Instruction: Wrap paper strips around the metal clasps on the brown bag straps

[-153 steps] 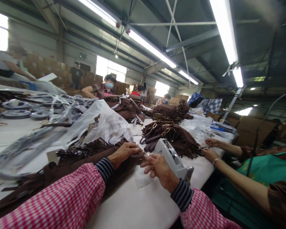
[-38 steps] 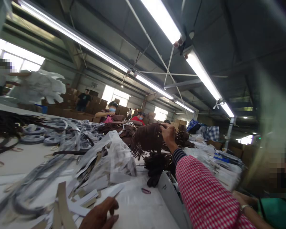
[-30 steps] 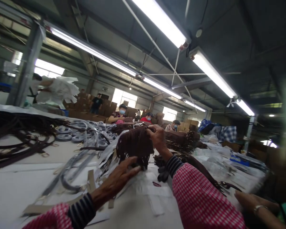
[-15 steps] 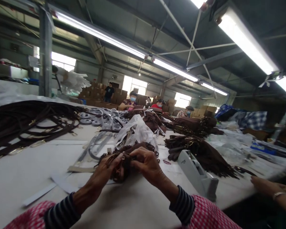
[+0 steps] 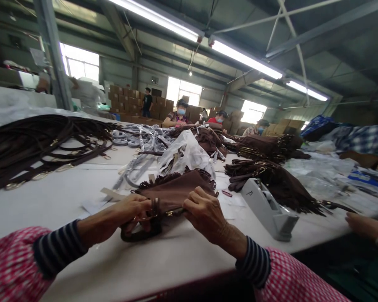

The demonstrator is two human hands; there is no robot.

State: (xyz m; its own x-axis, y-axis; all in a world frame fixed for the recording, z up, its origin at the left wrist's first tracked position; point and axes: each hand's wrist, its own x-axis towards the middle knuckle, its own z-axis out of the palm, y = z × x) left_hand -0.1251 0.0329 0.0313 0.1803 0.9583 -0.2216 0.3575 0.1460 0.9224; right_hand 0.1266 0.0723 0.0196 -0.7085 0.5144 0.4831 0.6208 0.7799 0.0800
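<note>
A brown fringed bag (image 5: 176, 186) lies on the white table in front of me, its zipped edge toward me. My left hand (image 5: 135, 209) is closed on its left end, by a metal ring and a dark strap loop (image 5: 141, 235) that hangs at the table's surface. With the fingers pinched, my right hand (image 5: 204, 212) grips the right part of the same edge. A small gold-coloured metal piece (image 5: 170, 213) shows between the two hands. Fringe sticks out along the bag's far side, where a crumpled clear plastic bag (image 5: 189, 153) stands.
A grey tape dispenser (image 5: 271, 209) stands right of my right hand. Brown fringed bags (image 5: 271, 184) are piled behind it. Dark straps with gold clasps (image 5: 44, 147) cover the left side. A co-worker's hand (image 5: 367, 224) is at the right edge. Other people sit across the table.
The brown bag, bunched up before, is now spread flatter with its smooth side showing. My hands have moved apart along its near edge. My view has shifted.
</note>
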